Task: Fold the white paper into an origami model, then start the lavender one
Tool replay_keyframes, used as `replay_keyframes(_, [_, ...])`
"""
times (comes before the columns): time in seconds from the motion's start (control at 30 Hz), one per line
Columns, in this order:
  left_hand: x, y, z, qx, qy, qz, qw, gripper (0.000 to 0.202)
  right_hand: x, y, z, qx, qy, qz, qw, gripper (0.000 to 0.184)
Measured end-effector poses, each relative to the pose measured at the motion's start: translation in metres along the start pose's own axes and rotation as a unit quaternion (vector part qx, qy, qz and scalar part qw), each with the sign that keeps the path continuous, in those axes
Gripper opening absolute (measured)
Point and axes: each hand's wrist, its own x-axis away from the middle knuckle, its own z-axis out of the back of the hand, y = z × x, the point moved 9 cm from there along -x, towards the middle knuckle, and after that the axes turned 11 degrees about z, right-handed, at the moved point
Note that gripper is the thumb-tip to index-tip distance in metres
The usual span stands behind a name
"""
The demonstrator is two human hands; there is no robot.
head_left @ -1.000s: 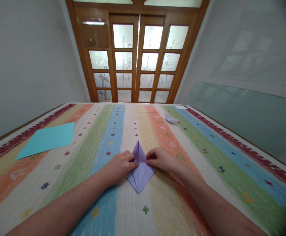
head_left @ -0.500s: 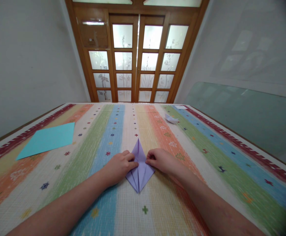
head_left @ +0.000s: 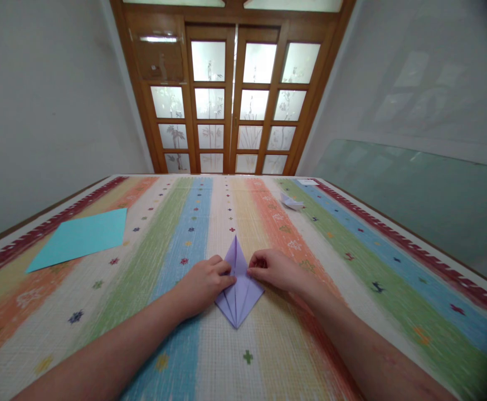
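Note:
A purple sheet of origami paper (head_left: 242,298), folded into a kite-like diamond, lies flat on the striped tablecloth. Its narrow tip points away from me, and creases run down its middle to the near corner. My left hand (head_left: 208,281) rests over its left edge, thumb pressing the paper near the centre fold and fingers curled against it. At the right edge my right hand (head_left: 274,270) is closed in a pinch, with thumb and index fingertip at the paper's margin.
A turquoise paper sheet (head_left: 82,236) lies at the left of the table. Farther off to the right sits a small folded pale paper piece (head_left: 291,202), and a white slip (head_left: 308,182) is near the far edge. Beyond the table stand wooden doors (head_left: 232,100) with glass panes.
My right hand has shifted very slightly up and left along the paper's right edge. The left hand and the folded paper stay almost in place.

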Motion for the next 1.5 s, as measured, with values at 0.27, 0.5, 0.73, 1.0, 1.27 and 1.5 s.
replay_keyframes(0.27, [0.002,-0.005,-0.001,0.021,0.048,-0.010,0.999,0.024,0.000,-0.009,0.002,0.070,0.065,0.015,0.995,0.014])
replay_keyframes(0.5, [0.001,-0.017,-0.009,0.095,0.025,0.049,0.994,0.030,-0.003,-0.035,-0.002,0.103,0.088,0.126,0.983,0.026])
replay_keyframes(0.73, [-0.002,-0.012,-0.001,0.146,0.016,0.039,0.988,0.032,-0.005,-0.038,-0.009,0.118,0.058,0.154,0.979,0.030])
replay_keyframes(1.0, [-0.002,-0.013,-0.004,0.153,-0.004,0.050,0.987,0.025,-0.006,-0.039,-0.016,0.156,0.033,0.171,0.972,0.031])
replay_keyframes(1.27, [0.000,-0.015,-0.002,0.163,0.003,0.076,0.984,0.027,-0.006,-0.037,-0.016,0.154,0.028,0.171,0.973,0.033])
replay_keyframes(1.5, [0.003,-0.006,0.003,0.127,-0.018,0.094,0.987,0.047,-0.005,-0.039,-0.016,0.155,0.020,0.175,0.972,0.034])
